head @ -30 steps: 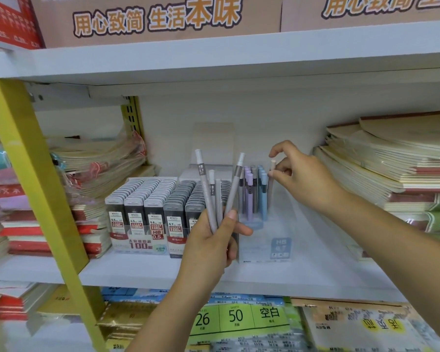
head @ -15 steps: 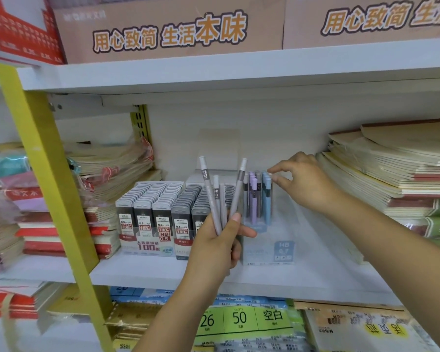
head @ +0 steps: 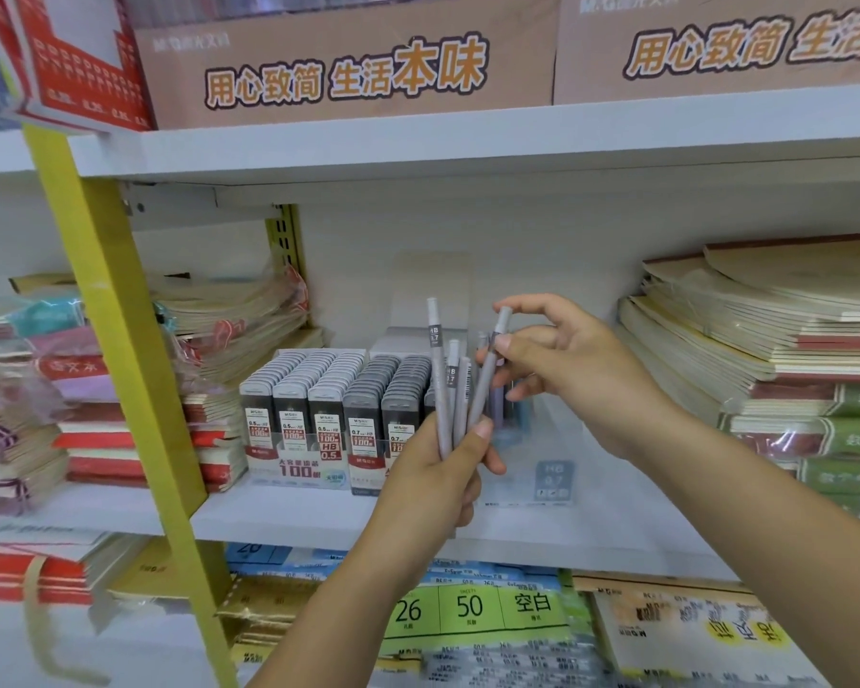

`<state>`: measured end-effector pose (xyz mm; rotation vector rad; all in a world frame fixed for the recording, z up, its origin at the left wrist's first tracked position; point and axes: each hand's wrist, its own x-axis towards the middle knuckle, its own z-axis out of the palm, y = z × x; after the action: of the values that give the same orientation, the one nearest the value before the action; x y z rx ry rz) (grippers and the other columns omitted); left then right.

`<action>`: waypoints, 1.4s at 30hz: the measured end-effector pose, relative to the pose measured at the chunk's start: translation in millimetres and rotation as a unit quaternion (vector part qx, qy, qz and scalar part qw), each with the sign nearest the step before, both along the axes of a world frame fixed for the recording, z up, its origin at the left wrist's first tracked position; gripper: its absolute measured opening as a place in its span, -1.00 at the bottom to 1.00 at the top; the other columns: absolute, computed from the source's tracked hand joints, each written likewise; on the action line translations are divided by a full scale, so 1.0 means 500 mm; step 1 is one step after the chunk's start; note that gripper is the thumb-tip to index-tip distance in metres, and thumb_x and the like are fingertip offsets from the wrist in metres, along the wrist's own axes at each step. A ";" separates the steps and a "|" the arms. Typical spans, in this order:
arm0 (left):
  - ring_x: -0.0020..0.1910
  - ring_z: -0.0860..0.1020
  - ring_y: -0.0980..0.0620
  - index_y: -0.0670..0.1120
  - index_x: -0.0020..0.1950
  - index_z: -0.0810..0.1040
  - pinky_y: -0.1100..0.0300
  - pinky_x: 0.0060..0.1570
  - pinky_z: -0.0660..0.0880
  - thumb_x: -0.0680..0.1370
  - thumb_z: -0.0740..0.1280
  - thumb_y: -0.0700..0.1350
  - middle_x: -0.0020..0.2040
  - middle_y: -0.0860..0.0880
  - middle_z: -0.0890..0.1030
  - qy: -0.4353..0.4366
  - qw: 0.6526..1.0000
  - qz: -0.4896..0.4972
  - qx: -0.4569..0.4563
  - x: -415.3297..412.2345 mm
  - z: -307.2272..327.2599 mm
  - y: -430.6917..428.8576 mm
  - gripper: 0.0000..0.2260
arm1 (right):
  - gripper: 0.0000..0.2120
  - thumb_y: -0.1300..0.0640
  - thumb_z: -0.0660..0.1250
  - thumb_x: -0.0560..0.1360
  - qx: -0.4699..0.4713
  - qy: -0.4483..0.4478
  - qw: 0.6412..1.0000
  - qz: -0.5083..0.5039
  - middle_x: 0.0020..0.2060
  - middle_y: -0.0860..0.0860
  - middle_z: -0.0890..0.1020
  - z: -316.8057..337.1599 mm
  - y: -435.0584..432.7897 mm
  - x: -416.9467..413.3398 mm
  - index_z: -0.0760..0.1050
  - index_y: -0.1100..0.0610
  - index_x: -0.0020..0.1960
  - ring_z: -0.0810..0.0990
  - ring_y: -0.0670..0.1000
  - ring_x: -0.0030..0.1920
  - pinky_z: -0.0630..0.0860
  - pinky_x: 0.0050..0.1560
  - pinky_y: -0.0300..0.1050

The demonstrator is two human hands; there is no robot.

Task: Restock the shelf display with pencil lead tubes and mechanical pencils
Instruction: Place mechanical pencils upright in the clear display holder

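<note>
A white shelf point(head: 289, 513) behind a yellow post point(head: 120, 350) carries stacked notebooks point(head: 765, 335) on the right and wrapped packs point(head: 229, 325) on the left, with brown boxes point(head: 348, 57) on the board above. In the middle, rows of lead tubes point(head: 328, 394) stand in a display box, grey-capped, with labels reading 0.5 and 0.7. Just right of them a clear tray point(head: 552, 481) holds pastel pencils point(head: 498, 407), mostly hidden by the hands in front. The left hand point(head: 433, 484) grips a bunch point(head: 436, 384) of four grey pencils by their lower ends, fanned upright before the tubes; the tallest shows a dark band marked HB 0.7. The right hand point(head: 577, 369) pinches the rightmost pencil point(head: 482, 389) of the bunch near its top between thumb and forefinger, its other fingers loosely curled. Half a second ago that hand was reaching to the pencils in the tray; now it has come back to the bunch, while the left hand keeps much the same place.
</note>
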<state>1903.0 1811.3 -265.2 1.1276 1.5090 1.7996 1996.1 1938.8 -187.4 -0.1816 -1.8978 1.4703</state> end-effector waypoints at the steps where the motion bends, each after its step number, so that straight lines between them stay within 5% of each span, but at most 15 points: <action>1: -0.59 0.24 0.18 -0.16 0.04 0.49 0.33 -0.57 0.22 0.67 0.24 -0.02 -0.53 0.14 0.49 -0.001 1.000 0.001 0.002 -0.004 -0.003 -0.001 -0.79 | -0.79 0.28 0.32 0.55 0.009 0.011 1.000 -0.014 -0.18 0.08 0.73 0.004 0.000 -0.001 0.47 0.04 0.13 0.66 0.00 -0.29 0.59 -0.33 -0.18; 6: -0.53 0.29 0.16 -0.06 0.09 0.55 0.33 -0.55 0.25 0.66 0.26 -0.06 -0.34 0.04 0.58 -0.029 0.999 0.029 0.022 -0.022 -0.015 -0.012 -0.88 | -0.75 0.30 0.29 0.53 0.100 0.123 0.975 -0.157 -0.23 0.12 0.68 0.029 0.029 0.019 0.39 -0.04 0.02 0.67 0.03 -0.26 0.56 -0.32 -0.19; 10: -0.52 0.25 0.15 0.15 -0.22 0.52 0.30 -0.54 0.25 0.61 0.31 0.08 -0.42 0.09 0.38 -0.009 0.999 0.034 0.011 -0.038 -0.025 -0.024 -0.80 | -0.76 0.18 0.34 0.49 0.256 0.016 0.941 -0.219 -0.21 0.00 0.65 0.008 0.059 0.012 0.39 -0.14 -0.01 0.63 0.04 -0.19 0.58 -0.13 0.04; 16: -0.52 0.23 0.17 -0.03 -0.08 0.39 0.32 -0.56 0.22 0.54 0.31 0.17 -0.44 0.15 0.33 -0.018 1.000 0.026 0.002 -0.047 -0.029 -0.026 -0.72 | -0.75 0.12 0.38 0.50 0.338 -0.052 0.911 -0.232 -0.22 -0.11 0.62 -0.035 0.086 -0.016 0.36 -0.16 0.01 0.55 -0.23 -0.25 0.41 -0.24 -0.42; 19: -0.52 0.25 0.17 -0.04 -0.07 0.39 0.32 -0.55 0.23 0.59 0.28 0.13 -0.43 0.16 0.33 -0.013 0.999 0.031 -0.013 -0.051 -0.033 -0.028 -0.75 | -0.74 0.11 0.37 0.50 0.384 -0.089 0.887 -0.241 -0.21 -0.11 0.61 -0.045 0.091 -0.025 0.34 -0.16 -0.01 0.53 -0.19 -0.25 0.37 -0.25 -0.35; 23: -0.53 0.24 0.18 -0.03 -0.10 0.38 0.33 -0.56 0.23 0.62 0.27 0.10 -0.44 0.14 0.29 -0.019 0.999 0.035 -0.021 -0.057 -0.031 -0.032 -0.76 | -0.73 0.12 0.37 0.49 0.399 -0.109 0.878 -0.243 -0.20 -0.10 0.61 -0.047 0.094 -0.032 0.32 -0.15 -0.02 0.54 -0.08 -0.18 0.45 -0.18 -0.09; 28: -0.54 0.23 0.18 -0.03 -0.13 0.36 0.33 -0.56 0.23 0.64 0.26 0.08 -0.44 0.13 0.29 -0.014 0.999 0.038 -0.028 -0.058 -0.031 -0.031 -0.76 | -0.68 0.11 0.38 0.51 0.411 -0.108 0.871 -0.246 -0.25 -0.10 0.59 -0.043 0.101 -0.039 0.26 -0.17 0.02 0.51 -0.14 -0.19 0.34 -0.25 -0.32; 34: -0.52 0.25 0.17 -0.07 -0.11 0.40 0.32 -0.54 0.24 0.64 0.27 0.05 -0.41 0.10 0.32 -0.026 0.999 0.037 -0.020 -0.060 -0.030 -0.030 -0.77 | -0.79 0.08 0.46 0.44 0.474 -0.129 0.805 -0.332 -0.06 -0.03 0.36 -0.050 0.107 -0.053 0.57 0.04 0.06 0.36 0.05 0.07 0.33 -0.04 -0.11; 38: -0.51 0.26 0.16 -0.06 -0.09 0.42 0.31 -0.53 0.24 0.63 0.28 0.06 -0.39 0.07 0.34 -0.022 0.999 0.033 -0.026 -0.057 -0.028 -0.032 -0.78 | -0.77 0.07 0.35 0.52 0.439 -0.197 0.815 -0.323 0.00 -0.02 0.34 -0.053 0.106 -0.054 0.57 0.02 0.17 0.31 0.07 0.15 0.37 0.11 -0.03; 42: -0.50 0.27 0.16 -0.02 -0.07 0.48 0.31 -0.52 0.25 0.63 0.28 0.08 -0.37 0.07 0.37 -0.011 0.999 0.013 -0.036 -0.051 -0.025 -0.030 -0.81 | -0.80 0.09 0.26 0.57 0.411 -0.126 0.847 -0.313 -0.01 -0.09 0.40 -0.048 0.084 -0.035 0.56 0.04 0.15 0.34 -0.01 0.14 0.23 0.05 -0.24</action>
<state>1877.5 1796.1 -277.9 1.0554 1.5695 1.7553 1978.7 1980.6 -211.2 -0.5366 -2.2095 0.1485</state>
